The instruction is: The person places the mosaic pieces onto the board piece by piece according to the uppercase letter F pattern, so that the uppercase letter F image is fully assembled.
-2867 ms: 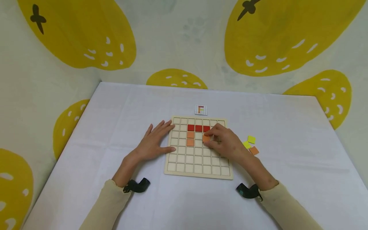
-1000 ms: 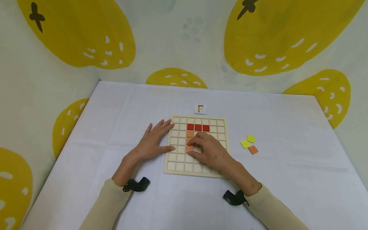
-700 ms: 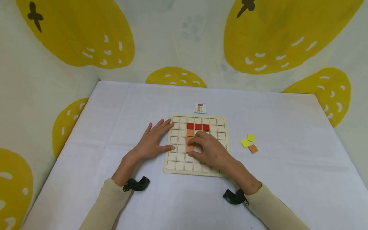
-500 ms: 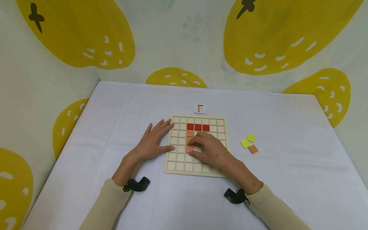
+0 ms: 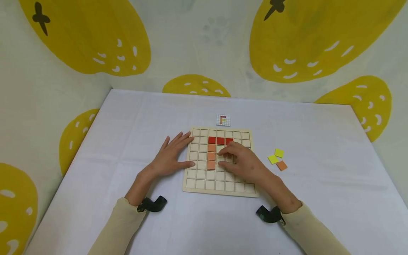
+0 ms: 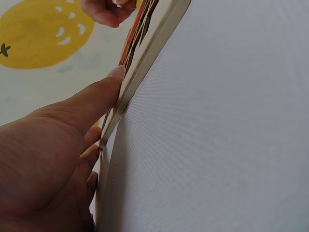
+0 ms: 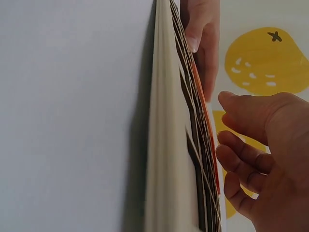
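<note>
A pale wooden grid board (image 5: 199, 192) lies on the white cloth. Three red square tiles (image 5: 220, 141) form a row in its upper part, and three orange tiles (image 5: 211, 156) run down a column below the left red one. My left hand (image 5: 169, 159) rests at the board's left edge, fingers spread and straight, thumb on the rim. Over the board's right half, my right hand (image 5: 247, 163) hovers with thumb and fingertips apart and nothing between them, just right of the orange column. In the right wrist view those bent fingers (image 7: 241, 154) stand clear of the board.
Two yellow tiles (image 5: 279, 153) and a loose orange tile (image 5: 282, 165) lie on the cloth right of the board. Behind the board is a small pattern card (image 5: 223, 120) with a coloured grid. Fabric walls with yellow fruit prints stand around the table.
My right hand set an orange tile into the column's third cell, let go of it, and has drawn back to the right. The left hand has stayed in place.
</note>
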The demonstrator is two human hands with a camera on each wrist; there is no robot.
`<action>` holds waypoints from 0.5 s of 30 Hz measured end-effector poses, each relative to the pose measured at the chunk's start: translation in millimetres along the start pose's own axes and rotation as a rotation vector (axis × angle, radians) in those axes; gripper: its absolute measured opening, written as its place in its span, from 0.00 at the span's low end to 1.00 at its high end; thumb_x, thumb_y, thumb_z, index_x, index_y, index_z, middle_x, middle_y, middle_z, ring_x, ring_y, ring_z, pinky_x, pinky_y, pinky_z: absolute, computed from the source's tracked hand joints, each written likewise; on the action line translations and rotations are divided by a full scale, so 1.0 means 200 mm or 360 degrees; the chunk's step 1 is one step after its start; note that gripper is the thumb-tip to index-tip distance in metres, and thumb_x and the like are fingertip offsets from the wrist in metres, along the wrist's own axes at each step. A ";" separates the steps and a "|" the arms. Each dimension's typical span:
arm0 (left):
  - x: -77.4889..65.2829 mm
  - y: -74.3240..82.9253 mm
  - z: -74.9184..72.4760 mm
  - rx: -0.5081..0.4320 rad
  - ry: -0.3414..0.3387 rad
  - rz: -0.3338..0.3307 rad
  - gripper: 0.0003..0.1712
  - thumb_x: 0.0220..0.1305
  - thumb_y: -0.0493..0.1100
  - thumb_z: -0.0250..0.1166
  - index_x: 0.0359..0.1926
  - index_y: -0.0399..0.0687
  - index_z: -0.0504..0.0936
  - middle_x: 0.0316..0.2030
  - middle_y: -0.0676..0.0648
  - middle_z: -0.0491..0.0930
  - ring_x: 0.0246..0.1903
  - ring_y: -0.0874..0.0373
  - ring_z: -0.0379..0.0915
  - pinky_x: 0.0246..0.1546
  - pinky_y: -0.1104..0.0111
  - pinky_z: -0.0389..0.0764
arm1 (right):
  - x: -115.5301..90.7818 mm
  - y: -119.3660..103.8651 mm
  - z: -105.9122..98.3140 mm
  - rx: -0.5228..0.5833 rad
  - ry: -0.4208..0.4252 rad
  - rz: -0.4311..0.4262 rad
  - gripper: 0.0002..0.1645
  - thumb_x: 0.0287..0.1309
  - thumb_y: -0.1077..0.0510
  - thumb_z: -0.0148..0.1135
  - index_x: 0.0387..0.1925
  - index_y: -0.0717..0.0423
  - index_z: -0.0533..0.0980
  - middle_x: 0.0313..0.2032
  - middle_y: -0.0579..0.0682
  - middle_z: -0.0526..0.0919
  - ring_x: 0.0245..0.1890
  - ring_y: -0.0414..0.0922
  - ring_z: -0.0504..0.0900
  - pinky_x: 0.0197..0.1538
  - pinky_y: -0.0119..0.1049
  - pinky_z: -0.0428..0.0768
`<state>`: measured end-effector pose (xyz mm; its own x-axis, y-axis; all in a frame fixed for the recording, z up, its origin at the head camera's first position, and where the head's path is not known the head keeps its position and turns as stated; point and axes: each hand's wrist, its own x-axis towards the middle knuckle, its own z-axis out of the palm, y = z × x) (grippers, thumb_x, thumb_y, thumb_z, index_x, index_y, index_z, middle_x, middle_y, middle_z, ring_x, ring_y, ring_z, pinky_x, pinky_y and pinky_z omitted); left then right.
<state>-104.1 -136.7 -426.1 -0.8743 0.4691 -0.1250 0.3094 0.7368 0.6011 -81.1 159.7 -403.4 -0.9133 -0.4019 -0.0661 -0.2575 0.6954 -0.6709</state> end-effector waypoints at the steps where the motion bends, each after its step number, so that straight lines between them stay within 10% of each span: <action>1: 0.00 0.00 0.00 -0.0002 -0.0002 -0.0001 0.52 0.64 0.59 0.73 0.82 0.56 0.57 0.84 0.52 0.49 0.85 0.47 0.36 0.83 0.40 0.31 | 0.00 0.01 -0.01 0.0002 0.0005 0.0000 0.16 0.61 0.51 0.76 0.50 0.45 0.85 0.46 0.43 0.82 0.46 0.42 0.77 0.52 0.41 0.80; 15: 0.00 0.01 0.00 0.0017 -0.0003 -0.0009 0.52 0.64 0.59 0.72 0.82 0.56 0.57 0.84 0.52 0.49 0.85 0.47 0.37 0.83 0.40 0.31 | -0.06 0.16 -0.18 0.0004 0.0184 -0.0010 0.13 0.60 0.59 0.76 0.47 0.53 0.86 0.41 0.47 0.84 0.41 0.44 0.80 0.44 0.35 0.79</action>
<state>-103.3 -135.2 -425.9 -0.8753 0.4658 -0.1300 0.3083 0.7446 0.5921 -90.4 207.7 -397.0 -0.9421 -0.3344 0.0237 -0.2624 0.6915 -0.6731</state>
